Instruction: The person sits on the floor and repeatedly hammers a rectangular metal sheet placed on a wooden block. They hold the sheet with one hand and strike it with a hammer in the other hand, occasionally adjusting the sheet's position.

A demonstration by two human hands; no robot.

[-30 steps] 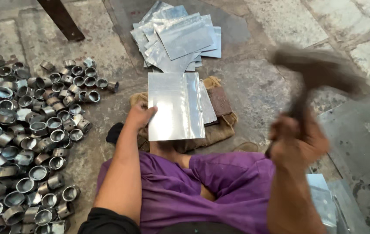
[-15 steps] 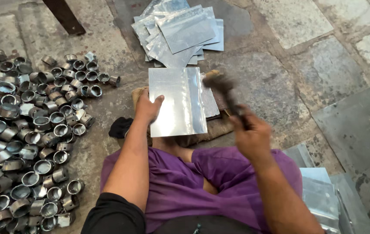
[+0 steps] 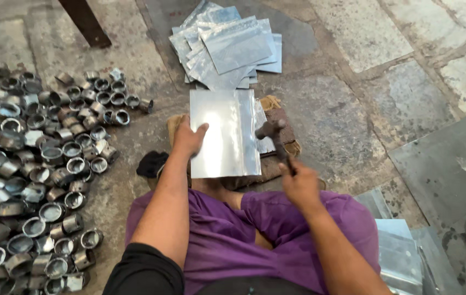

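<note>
dozens of finished metal rings (image 3: 42,164) lie heaped at nine o'clock, a stack of flat sheets (image 3: 227,46) untouched at twelve — left hand (image 3: 189,139) pins one tin sheet (image 3: 223,134) flat-fingered, right hand (image 3: 298,186) fisted around a hammer (image 3: 274,136) at its right edge.

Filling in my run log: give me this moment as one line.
left hand: pressing flat shiny metal sheet | right hand: gripping dark hammer, head at sheet's right edge

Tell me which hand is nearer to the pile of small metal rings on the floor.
Left. The left hand rests on the metal sheet, on the side facing the pile of metal rings. The right hand grips the hammer on the sheet's far side.
</note>
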